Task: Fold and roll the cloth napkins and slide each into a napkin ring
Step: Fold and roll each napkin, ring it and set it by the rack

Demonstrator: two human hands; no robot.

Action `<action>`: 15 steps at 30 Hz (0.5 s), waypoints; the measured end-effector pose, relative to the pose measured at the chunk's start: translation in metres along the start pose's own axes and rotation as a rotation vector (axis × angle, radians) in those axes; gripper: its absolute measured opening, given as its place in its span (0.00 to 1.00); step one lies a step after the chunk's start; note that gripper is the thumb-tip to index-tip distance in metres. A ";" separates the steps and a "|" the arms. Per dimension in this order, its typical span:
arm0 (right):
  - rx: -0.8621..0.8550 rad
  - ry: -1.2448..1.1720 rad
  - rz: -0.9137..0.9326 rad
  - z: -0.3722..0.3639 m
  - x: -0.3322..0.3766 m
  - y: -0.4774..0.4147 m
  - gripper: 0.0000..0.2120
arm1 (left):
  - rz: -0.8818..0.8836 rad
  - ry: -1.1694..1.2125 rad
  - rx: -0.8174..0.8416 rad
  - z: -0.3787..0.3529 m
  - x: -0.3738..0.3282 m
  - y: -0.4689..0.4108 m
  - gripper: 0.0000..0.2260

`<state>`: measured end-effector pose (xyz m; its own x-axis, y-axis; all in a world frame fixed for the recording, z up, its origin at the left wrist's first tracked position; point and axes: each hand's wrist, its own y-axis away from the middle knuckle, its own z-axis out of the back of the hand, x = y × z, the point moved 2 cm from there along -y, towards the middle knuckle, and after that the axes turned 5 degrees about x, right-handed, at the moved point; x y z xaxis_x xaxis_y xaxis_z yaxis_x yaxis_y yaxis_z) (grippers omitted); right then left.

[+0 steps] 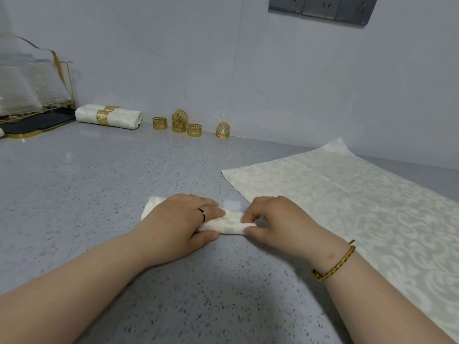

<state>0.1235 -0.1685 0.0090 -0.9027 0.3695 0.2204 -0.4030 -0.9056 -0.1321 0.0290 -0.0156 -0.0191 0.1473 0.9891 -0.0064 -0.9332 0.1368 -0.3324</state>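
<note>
We hold the rolled napkin (232,222) on the near counter (99,184), our left hand (178,219) wrapped over it and our right hand (275,219) pinching its right end, probably so it cannot spring open. Spare rings (179,124) wait by the far wall, right of two finished rolls (116,119).

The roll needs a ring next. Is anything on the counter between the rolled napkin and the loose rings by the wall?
Nothing visible does. Only bare counter lies between the rolled napkin and the loose rings; the flat napkin lies off to the right.
</note>
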 end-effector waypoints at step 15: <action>0.057 -0.803 -0.262 -0.012 -0.022 -0.007 0.11 | 0.360 0.471 0.439 0.012 -0.009 -0.057 0.09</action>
<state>0.1441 -0.1678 -0.0060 -0.3917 0.3283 0.8595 -0.5563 -0.8286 0.0630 0.0763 -0.0317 0.0115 -0.1595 0.8622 -0.4809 -0.9812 -0.0847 0.1737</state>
